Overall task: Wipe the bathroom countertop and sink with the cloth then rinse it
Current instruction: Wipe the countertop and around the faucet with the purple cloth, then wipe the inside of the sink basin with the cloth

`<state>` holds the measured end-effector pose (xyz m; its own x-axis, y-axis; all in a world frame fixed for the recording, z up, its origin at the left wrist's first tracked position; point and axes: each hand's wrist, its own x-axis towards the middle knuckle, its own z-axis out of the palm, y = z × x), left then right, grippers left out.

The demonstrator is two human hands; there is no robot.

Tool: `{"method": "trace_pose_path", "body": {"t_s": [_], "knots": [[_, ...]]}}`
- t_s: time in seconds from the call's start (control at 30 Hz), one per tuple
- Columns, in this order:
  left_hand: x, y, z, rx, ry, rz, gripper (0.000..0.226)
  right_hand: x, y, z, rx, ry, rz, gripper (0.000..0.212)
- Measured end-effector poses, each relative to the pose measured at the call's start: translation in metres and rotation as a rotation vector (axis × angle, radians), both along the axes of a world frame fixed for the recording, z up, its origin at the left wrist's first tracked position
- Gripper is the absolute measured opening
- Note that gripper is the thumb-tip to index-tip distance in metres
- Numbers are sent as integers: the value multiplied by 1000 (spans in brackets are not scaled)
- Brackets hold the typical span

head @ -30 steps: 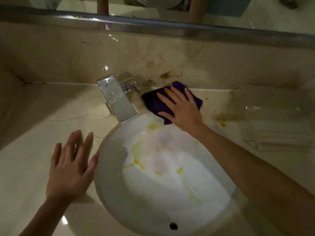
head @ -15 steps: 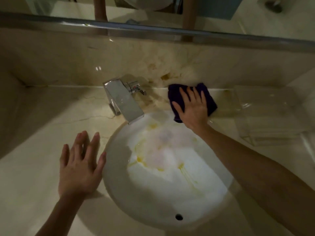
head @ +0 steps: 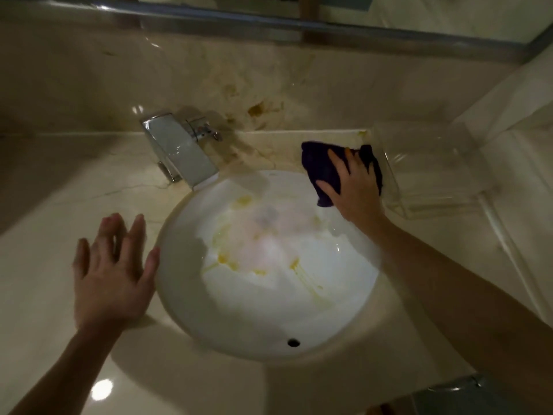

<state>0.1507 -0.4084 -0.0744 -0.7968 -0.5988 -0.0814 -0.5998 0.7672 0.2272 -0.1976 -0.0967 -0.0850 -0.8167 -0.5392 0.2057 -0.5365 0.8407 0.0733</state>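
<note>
A dark purple cloth (head: 320, 164) lies on the beige marble countertop (head: 45, 211) behind the right rim of the sink. My right hand (head: 354, 187) presses flat on the cloth with fingers spread, its far edge against a clear tray. The round white sink (head: 269, 310) shows yellow streaks in its bowl. My left hand (head: 112, 271) rests flat on the counter at the sink's left rim, fingers apart, holding nothing.
A chrome faucet (head: 182, 154) stands behind the sink at left of centre. A clear plastic tray (head: 434, 169) sits on the counter at the right. Brown-yellow stains (head: 257, 109) mark the backsplash wall. A mirror ledge (head: 269, 22) runs along the top.
My right hand has slid the cloth rightward along the back of the counter, from beside the faucet to the clear tray. My left hand stays flat by the sink.
</note>
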Motion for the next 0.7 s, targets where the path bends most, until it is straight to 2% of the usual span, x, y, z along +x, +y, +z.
{"method": "trace_pose_path", "body": {"t_s": [0.2, 0.33, 0.43, 0.5, 0.57, 0.7], "knots": [[-2, 1, 2, 10, 12, 2, 67, 32, 32, 2, 67, 22, 57, 67], [-2, 1, 2, 1, 12, 8, 67, -1, -3, 0, -27, 8, -3, 64], [-2, 1, -1, -9, 16, 6, 66, -40, -42, 7, -93, -95, -2, 70], [-3, 0, -2, -19, 24, 9, 65, -49, -57, 3, -71, -64, -11, 75], [-2, 0, -2, -19, 16, 0, 65, -44, -55, -2, -73, -18, -17, 69], [0, 0, -1, -8, 34, -4, 66, -28, -22, 6, 30, -80, 91, 75]]}}
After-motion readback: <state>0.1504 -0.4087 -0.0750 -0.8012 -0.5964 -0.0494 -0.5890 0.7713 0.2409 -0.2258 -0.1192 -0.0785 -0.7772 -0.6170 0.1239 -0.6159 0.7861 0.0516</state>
